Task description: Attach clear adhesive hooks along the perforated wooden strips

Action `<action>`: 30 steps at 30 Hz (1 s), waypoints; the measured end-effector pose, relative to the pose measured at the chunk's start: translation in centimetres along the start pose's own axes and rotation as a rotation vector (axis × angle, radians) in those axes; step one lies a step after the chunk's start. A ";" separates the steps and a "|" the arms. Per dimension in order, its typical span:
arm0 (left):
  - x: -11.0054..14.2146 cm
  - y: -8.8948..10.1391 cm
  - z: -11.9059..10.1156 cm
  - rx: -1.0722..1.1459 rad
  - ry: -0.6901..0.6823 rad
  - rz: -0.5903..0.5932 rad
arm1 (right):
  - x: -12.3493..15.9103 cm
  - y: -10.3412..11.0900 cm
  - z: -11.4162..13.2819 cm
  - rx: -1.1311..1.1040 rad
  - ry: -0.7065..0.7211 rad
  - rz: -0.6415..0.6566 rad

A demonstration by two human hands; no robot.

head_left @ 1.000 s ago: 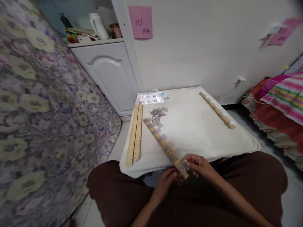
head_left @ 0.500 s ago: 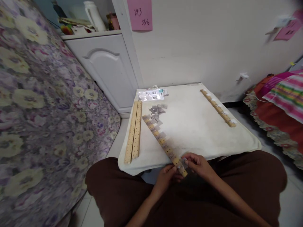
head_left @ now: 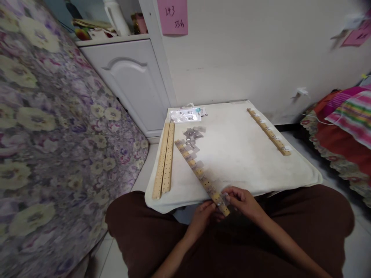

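Observation:
A wooden strip with holes [head_left: 199, 172] slants across the table's near left part, its near end past the edge above my lap. Several clear square adhesive hooks [head_left: 205, 180] line its length. My left hand [head_left: 204, 215] grips the strip near that end, fingers partly under it. On the other side, my right hand [head_left: 242, 199] pinches a clear piece [head_left: 225, 197] at the strip's edge, seemingly the tab of a hook. A small pile of loose clear hooks [head_left: 192, 135] with metal bends lies by the strip's far end.
Two bare perforated wooden strips [head_left: 164, 162] lie side by side at the left of the cloth-covered table [head_left: 240, 162]. Another strip with clear hooks [head_left: 268, 131] lies at the right edge. Clear hook packaging [head_left: 185, 115] sits at the back left. A floral curtain [head_left: 66, 146] hangs at left.
The whole view has shifted slightly as my head moved. Both hands keep the same hold on the strip and the clear piece.

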State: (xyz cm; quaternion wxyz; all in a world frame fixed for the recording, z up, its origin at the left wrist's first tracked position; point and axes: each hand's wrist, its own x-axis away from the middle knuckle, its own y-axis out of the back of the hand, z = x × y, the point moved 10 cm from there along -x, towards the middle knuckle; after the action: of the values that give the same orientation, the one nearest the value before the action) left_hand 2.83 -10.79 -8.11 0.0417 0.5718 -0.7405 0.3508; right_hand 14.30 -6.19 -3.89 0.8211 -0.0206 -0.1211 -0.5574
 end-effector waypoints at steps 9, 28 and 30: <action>0.0 -0.3 -0.2 0.035 0.007 -0.031 | -0.1 0.0 -0.2 -0.003 0.012 0.007; -1.2 0.2 0.1 -0.107 0.037 -0.120 | -0.2 0.4 -0.6 0.015 -0.006 -0.041; -1.3 0.3 0.0 -0.135 0.033 -0.138 | -0.3 0.5 -0.6 -0.006 -0.003 -0.047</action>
State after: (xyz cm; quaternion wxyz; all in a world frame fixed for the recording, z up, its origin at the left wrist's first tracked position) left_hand 3.02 -9.73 -8.83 0.1163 0.6115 -0.7204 0.3058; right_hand 14.73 -5.87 -4.51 0.8074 -0.0210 -0.1214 -0.5770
